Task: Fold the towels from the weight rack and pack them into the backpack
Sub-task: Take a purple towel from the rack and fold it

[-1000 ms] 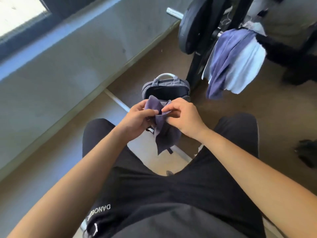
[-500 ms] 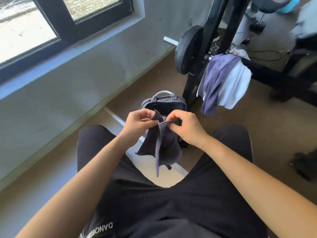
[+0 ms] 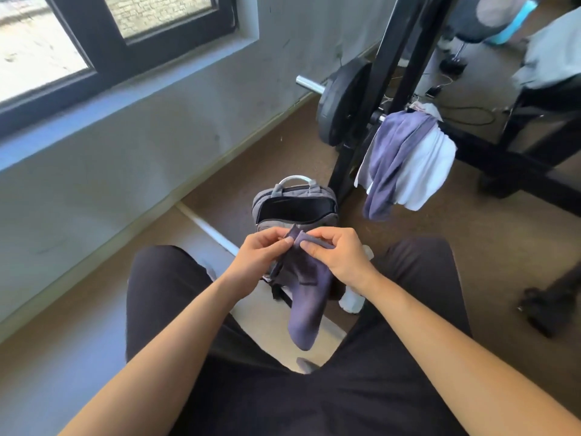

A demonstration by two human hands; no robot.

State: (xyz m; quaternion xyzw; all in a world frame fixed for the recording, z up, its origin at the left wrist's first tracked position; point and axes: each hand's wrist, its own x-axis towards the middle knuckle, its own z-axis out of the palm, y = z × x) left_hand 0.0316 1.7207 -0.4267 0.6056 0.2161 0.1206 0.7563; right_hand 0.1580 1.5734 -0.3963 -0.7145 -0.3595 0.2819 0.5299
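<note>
Head view: the person sits with both forearms reaching out over black trousers [image 3: 176, 297]. The left hand [image 3: 261, 256] and the right hand [image 3: 336, 256] meet close together, each pinching the top edge of a dark purple towel [image 3: 306, 306] between thumb and curled fingers. The soft, matte cloth bunches into small ridges at the pinch and hangs down between the knees in a long, narrowing drape with a rounded lower end. Just beyond the hands, a grey fabric backpack [image 3: 295, 191] stands upright on the brown carpeted floor [image 3: 283, 146]. Its main compartment is unzipped into a dark, curved opening, with a pale arched handle on top. To its right rises the black metal weight rack [image 3: 390, 73], which carries a round black weight plate [image 3: 341, 105] on a shiny bar. A hanging purple towel [image 3: 393, 152] and a white towel [image 3: 427, 174] are draped together over the rack in loose folds.
</note>
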